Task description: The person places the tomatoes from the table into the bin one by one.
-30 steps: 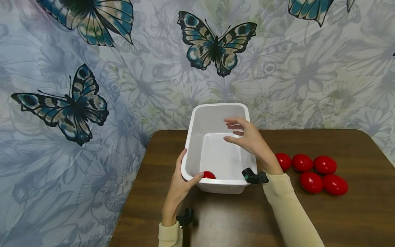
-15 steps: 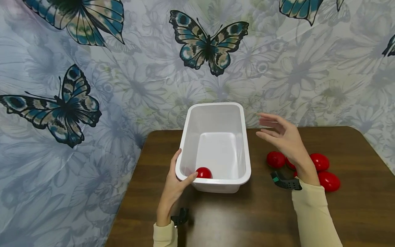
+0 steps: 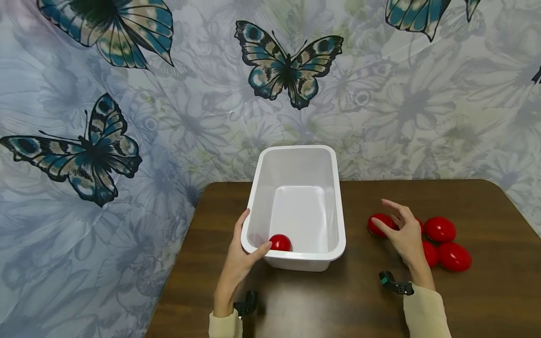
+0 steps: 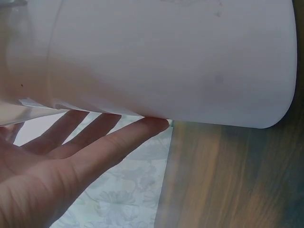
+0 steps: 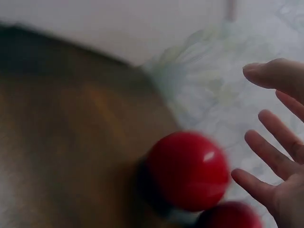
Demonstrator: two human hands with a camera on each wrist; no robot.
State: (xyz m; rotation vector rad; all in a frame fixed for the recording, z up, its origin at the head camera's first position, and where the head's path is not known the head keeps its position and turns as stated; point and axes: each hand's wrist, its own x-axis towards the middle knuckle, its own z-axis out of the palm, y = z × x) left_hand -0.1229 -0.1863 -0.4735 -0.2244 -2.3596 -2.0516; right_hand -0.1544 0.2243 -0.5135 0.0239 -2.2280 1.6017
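Note:
A deep white plastic tub (image 3: 296, 165) stands on the table, one glossy red ball (image 3: 281, 242) inside its near left corner. My left hand (image 3: 237, 267) holds that corner, thumb over the rim; in the left wrist view its fingers (image 4: 118, 140) lie against the tub's outer wall (image 4: 171, 61). To the right, my right hand (image 3: 407, 237) hovers over a group of several red balls (image 3: 440, 229), its thumb and fingers apart around the leftmost ball (image 3: 374, 226). The right wrist view shows spread fingers (image 5: 268, 152) beside a ball (image 5: 187, 171), nothing between them.
The brown wooden table (image 3: 338, 305) has its back edge against a floral wall covering (image 3: 190, 117) printed with butterflies. Dark straps (image 3: 395, 284) sit on both wrists.
My right hand has left the space over the tub, swung right, and lowered onto the left part of the ball group, empty. My left hand keeps its place on the tub.

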